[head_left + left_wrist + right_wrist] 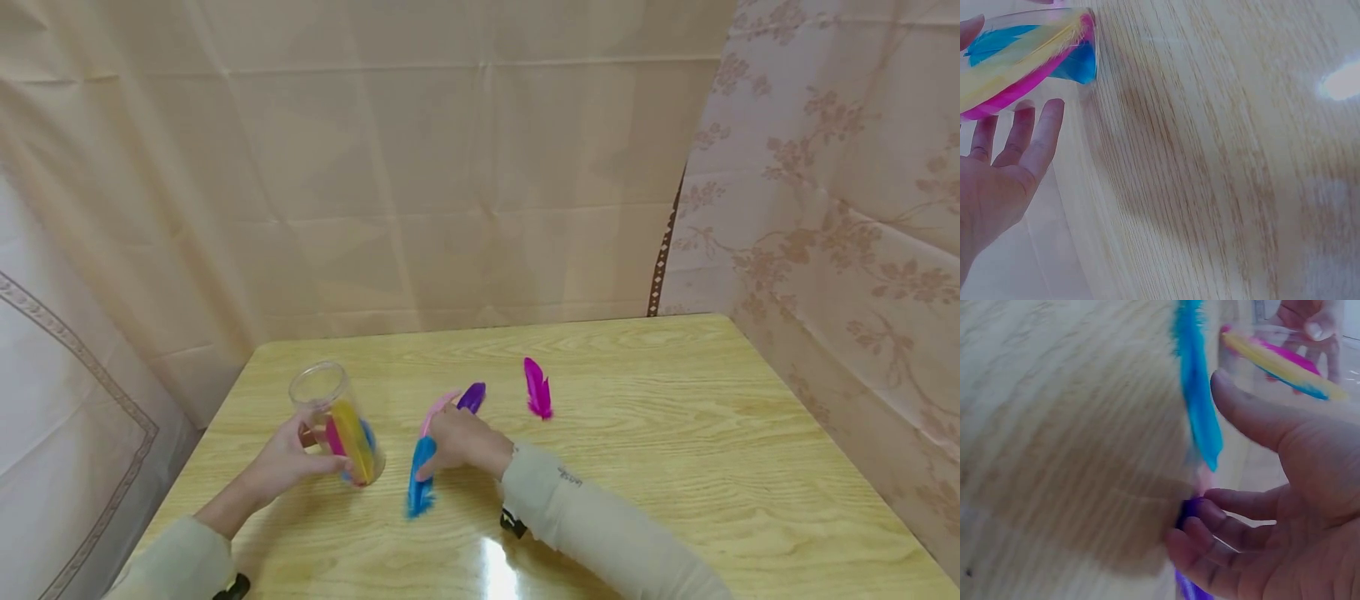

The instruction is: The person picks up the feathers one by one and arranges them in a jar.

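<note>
Clear, open-topped cylindrical jar of glass or plastic [321, 393] is located at the left of the wood-grained bench [675, 433]. It is held by the left hand [288, 462], the wall being clasped between thumb and fingers; a lean is apparent, and whether the base is supported cannot be told. A long yellow feather [351, 437], a magenta feather [334, 437] and a blue feather [367, 435] are contained inside it.

Right hand [465, 437] is placed to the right of the jar, over the loose group: a bright blue feather [422, 479] on the near side, a slender pink feather [435, 412] and a deep purple feather [471, 397] on the far side. Its fingers are bent but unclenched, with the thumb spread well away; no grasp is shown, and contact cannot be confirmed. A vivid magenta plume [537, 390] is lying apart, farther right.

Risks, as judged: two feathers could be picked up together, since pink and purple are both partly covered by the fingers. The light blue feather could be brushed aside by the thumb. Contents could be spilled if the jar were tipped further; vanes could be bent against its rim.
</note>
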A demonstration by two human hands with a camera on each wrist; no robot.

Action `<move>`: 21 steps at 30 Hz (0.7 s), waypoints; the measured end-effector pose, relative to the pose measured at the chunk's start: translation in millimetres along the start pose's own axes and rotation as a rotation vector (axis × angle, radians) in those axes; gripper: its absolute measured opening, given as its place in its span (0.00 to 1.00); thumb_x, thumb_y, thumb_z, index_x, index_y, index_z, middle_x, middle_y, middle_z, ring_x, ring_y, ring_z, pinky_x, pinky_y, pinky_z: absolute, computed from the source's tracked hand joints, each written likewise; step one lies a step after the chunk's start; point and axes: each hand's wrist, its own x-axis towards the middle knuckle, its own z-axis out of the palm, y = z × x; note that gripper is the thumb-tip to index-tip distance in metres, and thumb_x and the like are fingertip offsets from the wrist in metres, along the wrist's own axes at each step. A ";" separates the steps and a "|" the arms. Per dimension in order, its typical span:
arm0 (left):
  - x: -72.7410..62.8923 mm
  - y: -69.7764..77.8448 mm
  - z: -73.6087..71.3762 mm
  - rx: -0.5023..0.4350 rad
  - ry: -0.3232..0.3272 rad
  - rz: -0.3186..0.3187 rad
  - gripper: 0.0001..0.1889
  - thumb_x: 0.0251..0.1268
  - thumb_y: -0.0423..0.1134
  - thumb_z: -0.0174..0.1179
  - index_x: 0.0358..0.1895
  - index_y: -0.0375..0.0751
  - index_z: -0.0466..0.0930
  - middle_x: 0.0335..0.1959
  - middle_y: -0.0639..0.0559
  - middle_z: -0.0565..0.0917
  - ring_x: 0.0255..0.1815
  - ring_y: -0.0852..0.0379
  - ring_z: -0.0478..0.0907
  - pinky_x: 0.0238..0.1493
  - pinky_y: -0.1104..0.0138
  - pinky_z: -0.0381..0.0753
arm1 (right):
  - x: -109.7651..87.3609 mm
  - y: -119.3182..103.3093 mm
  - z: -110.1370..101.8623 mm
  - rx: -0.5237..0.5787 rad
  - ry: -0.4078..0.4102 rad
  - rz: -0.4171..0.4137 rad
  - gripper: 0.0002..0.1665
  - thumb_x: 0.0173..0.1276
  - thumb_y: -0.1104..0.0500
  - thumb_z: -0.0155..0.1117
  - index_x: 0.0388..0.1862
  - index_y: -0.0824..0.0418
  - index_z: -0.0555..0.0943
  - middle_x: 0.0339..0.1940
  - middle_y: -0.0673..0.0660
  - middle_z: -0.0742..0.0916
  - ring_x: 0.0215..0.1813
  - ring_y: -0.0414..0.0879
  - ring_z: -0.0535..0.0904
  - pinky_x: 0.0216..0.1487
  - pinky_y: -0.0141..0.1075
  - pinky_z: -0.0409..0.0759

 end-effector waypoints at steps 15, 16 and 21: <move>1.8 -3.9 -0.7 0.015 0.003 -0.002 0.48 0.55 0.36 0.76 0.77 0.39 0.56 0.61 0.35 0.73 0.56 0.39 0.74 0.48 0.60 0.82 | 7.9 2.7 11.2 -0.011 0.056 0.008 0.27 0.49 0.45 0.86 0.22 0.56 0.75 0.30 0.48 0.73 0.39 0.43 0.68 0.53 0.40 0.70; 1.8 -4.0 -0.6 0.013 0.002 -0.002 0.48 0.55 0.36 0.76 0.77 0.39 0.56 0.61 0.35 0.73 0.56 0.39 0.74 0.48 0.60 0.82 | 8.1 2.9 11.2 -0.004 0.052 0.012 0.26 0.49 0.45 0.86 0.22 0.56 0.76 0.30 0.48 0.73 0.38 0.42 0.68 0.51 0.39 0.70; 1.2 -4.4 0.4 0.017 0.004 -0.007 0.48 0.55 0.36 0.77 0.77 0.39 0.56 0.61 0.35 0.73 0.57 0.39 0.74 0.49 0.60 0.81 | 8.0 4.5 14.2 0.070 0.040 0.000 0.20 0.50 0.49 0.86 0.27 0.56 0.81 0.26 0.46 0.76 0.34 0.41 0.69 0.41 0.34 0.69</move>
